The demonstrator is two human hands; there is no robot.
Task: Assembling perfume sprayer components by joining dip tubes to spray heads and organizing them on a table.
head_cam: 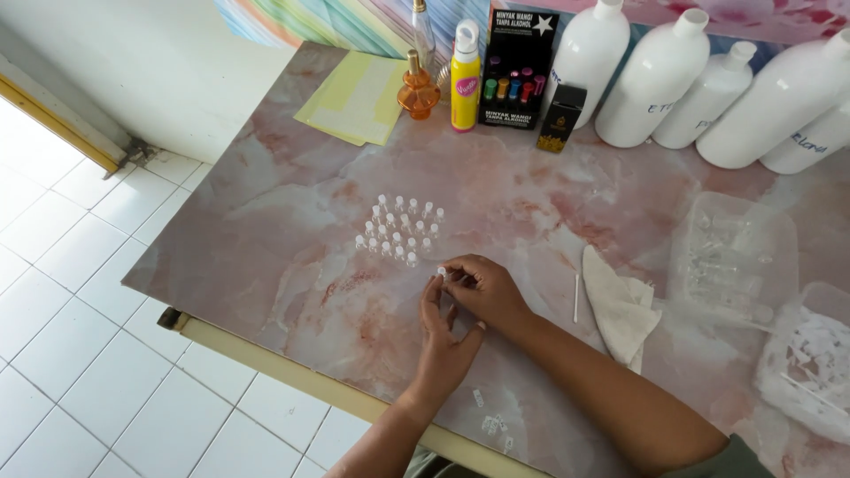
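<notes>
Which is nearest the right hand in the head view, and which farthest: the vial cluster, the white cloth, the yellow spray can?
From the right hand:
1. Vial cluster, just beyond its fingers, to the left.
2. White cloth, on its right.
3. Yellow spray can, at the table's back.

White jugs (655,80), a yellow spray can (465,81), an orange bottle (418,91) and perhaps a cloth (618,305).

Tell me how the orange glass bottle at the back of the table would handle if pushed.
The orange glass bottle has a wide round body, so it probably slides rather than tips. Its tall narrow top might make it wobble. Being glass on a hard marbled table, it is likely fragile if knocked over.
</notes>
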